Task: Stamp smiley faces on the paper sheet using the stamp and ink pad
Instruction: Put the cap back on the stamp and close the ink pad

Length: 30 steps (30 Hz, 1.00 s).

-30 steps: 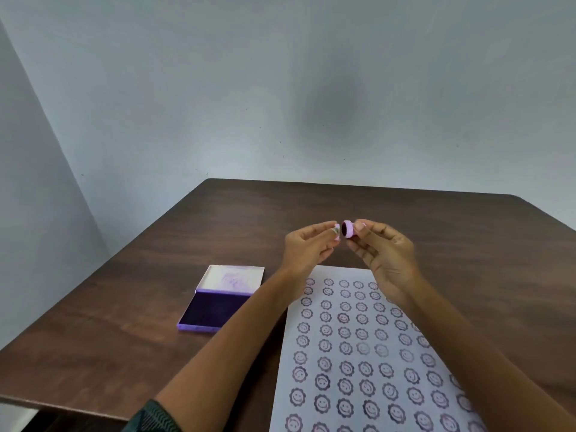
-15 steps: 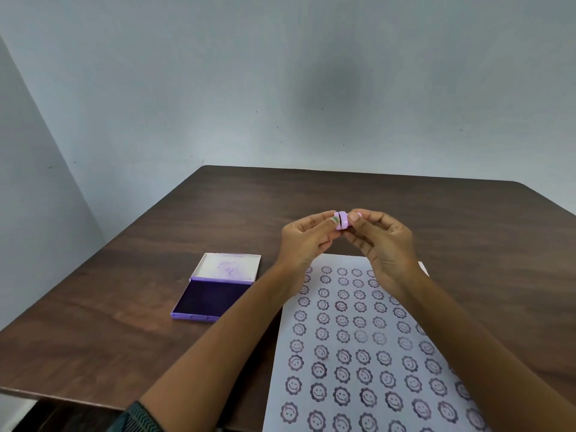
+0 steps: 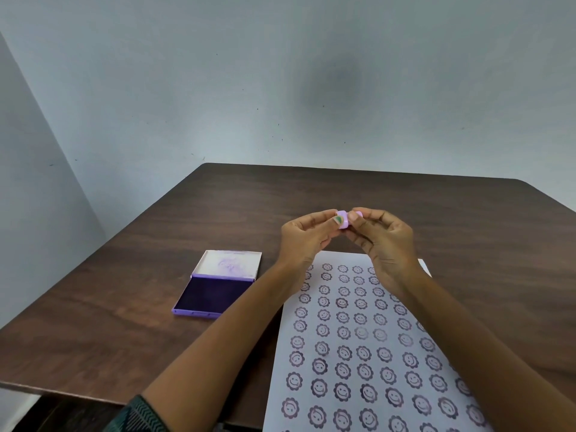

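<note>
On the dark table (image 3: pixel 405 210), the stamped paper sheet (image 3: pixel 367 344) lies right of the open ink pad (image 3: pixel 215 291). Above its far edge, left hand (image 3: pixel 307 236) and right hand (image 3: pixel 385 241) both pinch the small lilac stamp (image 3: pixel 343 220) between curled fingertips.

Ink pad (image 3: pixel 215 288) on table (image 3: pixel 436 213), left of paper sheet (image 3: pixel 358 353); stamp (image 3: pixel 344 220) above sheet's far edge.

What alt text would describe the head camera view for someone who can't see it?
Two hands, left hand and right hand, hold a small lilac stamp between their fingertips above a paper sheet covered with purple smiley faces. An open purple ink pad lies left of the sheet on a dark wooden table.
</note>
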Motion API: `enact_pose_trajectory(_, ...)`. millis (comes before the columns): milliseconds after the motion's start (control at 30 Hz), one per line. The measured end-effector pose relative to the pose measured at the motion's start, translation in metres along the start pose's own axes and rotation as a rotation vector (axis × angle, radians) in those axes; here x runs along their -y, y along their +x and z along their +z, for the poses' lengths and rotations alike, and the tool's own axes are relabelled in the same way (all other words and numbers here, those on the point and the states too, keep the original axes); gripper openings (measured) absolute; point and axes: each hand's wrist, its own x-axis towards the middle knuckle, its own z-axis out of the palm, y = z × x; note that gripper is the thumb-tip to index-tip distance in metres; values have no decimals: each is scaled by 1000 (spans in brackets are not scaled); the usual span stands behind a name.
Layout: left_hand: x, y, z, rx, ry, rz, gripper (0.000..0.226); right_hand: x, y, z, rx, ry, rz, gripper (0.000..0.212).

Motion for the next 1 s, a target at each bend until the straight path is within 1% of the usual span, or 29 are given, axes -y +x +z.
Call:
enact_pose_trajectory(133,2,0,0,-21,13,11,31,-2,0,-1,-2,-27,-8,27)
enact_pose_trajectory(267,3,1,0,-21,11,20,31,-4,1,-1,0,-45,-22,25)
enact_pose_trajectory(400,4,0,3,-25,35,56,30,-3,2,-2,-12,-153,-84,24)
enact_pose_trajectory(533,6,-1,5,-56,170,150,36,-3,1,-1,-23,-258,-193,25)
enact_pose_trajectory(633,6,0,4,-97,265,220,36,-3,0,0,13,-240,-219,20)
enact_pose_trajectory(767,7,0,0,-129,396,291,33,-5,-1,0,25,-328,-266,23)
enact_pose_trajectory(900,8,0,-6,-76,569,305,35,-7,-2,0,21,-370,-284,23)
enact_pose_trajectory(1000,1,-5,-15,-24,709,320,44,-10,-2,0,24,-427,-307,26)
